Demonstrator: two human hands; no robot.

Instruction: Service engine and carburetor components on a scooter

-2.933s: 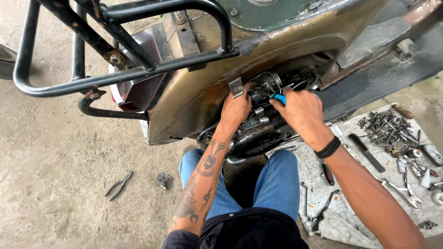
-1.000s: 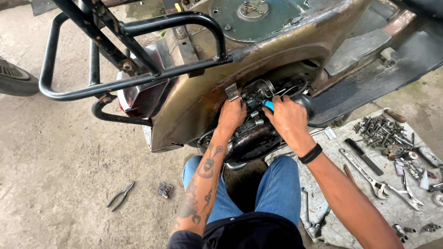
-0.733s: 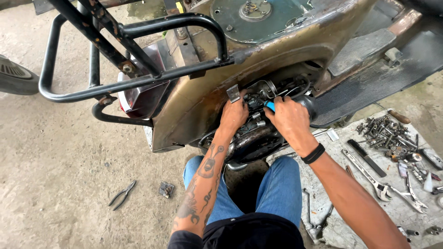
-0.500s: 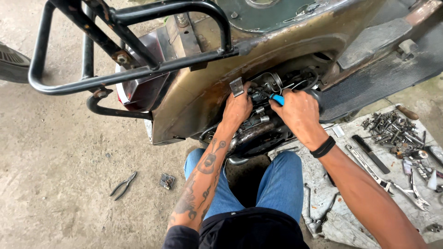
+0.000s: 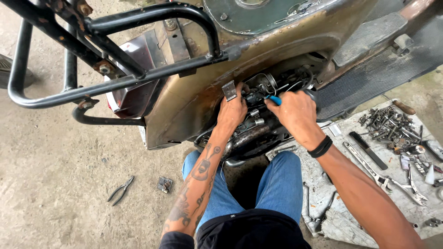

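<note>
The concrete floor [image 5: 55, 184] carries black pliers [image 5: 120, 189] at seven o'clock, a small metal part [image 5: 164, 184] just beside, and a dirty cloth [image 5: 341, 216] with wrenches [image 5: 374, 168] and bolts [image 5: 390, 122] at three o'clock.

We hold a small tool with a blue handle [image 5: 275, 99] in our right hand [image 5: 295, 115]. It points left into the dark engine [image 5: 258, 124] inside the scooter's open side. The engine is greasy, with wires and shiny metal parts. Our left hand [image 5: 232, 113] rests on it.

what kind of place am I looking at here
Probably an informal scooter repair spot: a stripped, rusty scooter body on bare concrete floor, with wrenches and a pile of bolts laid out on a sheet.
</note>
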